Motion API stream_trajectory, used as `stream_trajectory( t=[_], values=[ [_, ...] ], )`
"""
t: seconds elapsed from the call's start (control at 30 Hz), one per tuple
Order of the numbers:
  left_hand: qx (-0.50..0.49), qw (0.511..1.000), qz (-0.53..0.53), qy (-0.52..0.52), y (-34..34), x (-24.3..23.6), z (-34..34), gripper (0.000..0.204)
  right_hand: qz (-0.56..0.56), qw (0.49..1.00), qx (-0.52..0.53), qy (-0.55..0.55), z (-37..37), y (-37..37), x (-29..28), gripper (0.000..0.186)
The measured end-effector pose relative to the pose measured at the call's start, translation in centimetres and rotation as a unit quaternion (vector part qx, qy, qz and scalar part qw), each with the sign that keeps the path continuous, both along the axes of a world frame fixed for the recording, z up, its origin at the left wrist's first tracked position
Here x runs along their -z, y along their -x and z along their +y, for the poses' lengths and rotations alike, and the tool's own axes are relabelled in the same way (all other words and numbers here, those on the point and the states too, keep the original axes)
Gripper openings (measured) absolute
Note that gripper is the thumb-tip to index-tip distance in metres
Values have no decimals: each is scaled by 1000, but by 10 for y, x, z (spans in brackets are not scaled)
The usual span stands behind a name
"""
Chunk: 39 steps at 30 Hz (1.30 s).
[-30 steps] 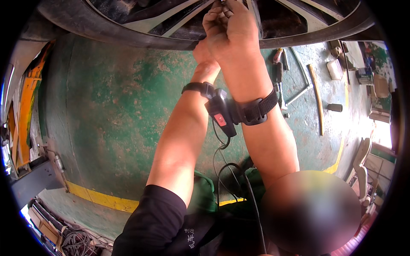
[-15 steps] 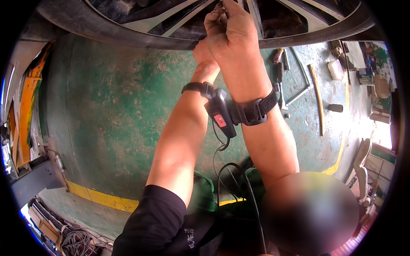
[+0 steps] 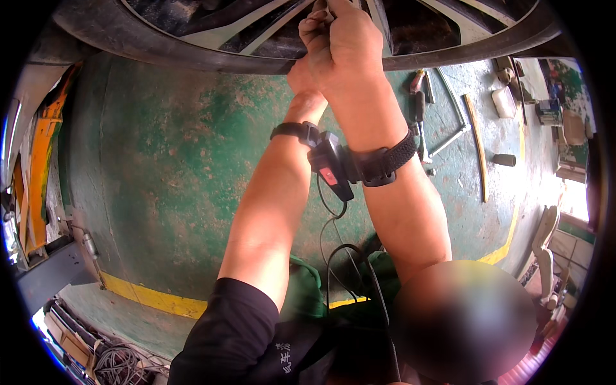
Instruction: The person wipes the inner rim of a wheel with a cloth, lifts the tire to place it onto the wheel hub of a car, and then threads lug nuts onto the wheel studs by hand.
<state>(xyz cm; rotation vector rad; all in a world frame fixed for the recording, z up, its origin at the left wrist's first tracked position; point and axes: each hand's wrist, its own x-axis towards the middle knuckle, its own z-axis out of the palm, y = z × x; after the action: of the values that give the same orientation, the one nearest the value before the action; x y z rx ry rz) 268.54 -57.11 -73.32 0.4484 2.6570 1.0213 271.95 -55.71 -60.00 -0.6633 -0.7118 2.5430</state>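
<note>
1. Hands tog. at the top edge: R hand [image 3: 350, 40] sits in front, w/ L hand [image 3: 304, 75] mostly hidden behind it. Fingers nr the R hand are curled; tips run out of view, so can't tell if either hand grips anything.
2. Wheel [image 3: 234, 27] = main thing, along the top of view, partly cut off. Silver spokes w/ dark gaps btwn; blk tyre [image 3: 128, 35] curves around them. Both hands are up in front of its lower middle; actual contact unclear.
3. Both wrists wear blk straps. Blk box [image 3: 330, 165] w/ a red label is by the R wrist strap [image 3: 384, 167], thin cable [image 3: 332, 221] looping down from it.
4. Floor [image 3: 173, 160] is worn grn, yellow line [image 3: 154, 298] toward the bottom left.
5. R of the R forearm, on the floor: red-handled tool [image 3: 417, 81], dark-handled tool [image 3: 420, 109] just below it, angled metal bar [image 3: 457, 109], then long thin tan strip [image 3: 476, 151]. Dark cylinder [image 3: 504, 160] lies beyond the strip; white tub [image 3: 504, 102] is farther up.
6. Far L: upright orange part [image 3: 42, 160]. Bottom L: coiled cord [image 3: 115, 367].
</note>
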Motion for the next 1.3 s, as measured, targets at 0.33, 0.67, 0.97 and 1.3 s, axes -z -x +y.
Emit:
stream_trajectory(
  t=[0.33, 0.67, 0.97, 1.3],
  values=[
    [1, 1000, 4, 4, -2, 0, 1, 32, -46, 998, 34, 39, 0, 3, -1, 19],
    [2, 1000, 3, 16, -1, 3, -3, 32, 9, 1000, 17, -14, -3, 2, 8, 21],
    [2, 1000, 7, 12, -4, 1, -4, 31, -2, 1000, 10, -10, -1, 0, 4, 28],
    [-1, 1000, 8, 12, -4, 2, -2, 31, -36, 999, 2, 39, 2, -1, -5, 26]
  ],
)
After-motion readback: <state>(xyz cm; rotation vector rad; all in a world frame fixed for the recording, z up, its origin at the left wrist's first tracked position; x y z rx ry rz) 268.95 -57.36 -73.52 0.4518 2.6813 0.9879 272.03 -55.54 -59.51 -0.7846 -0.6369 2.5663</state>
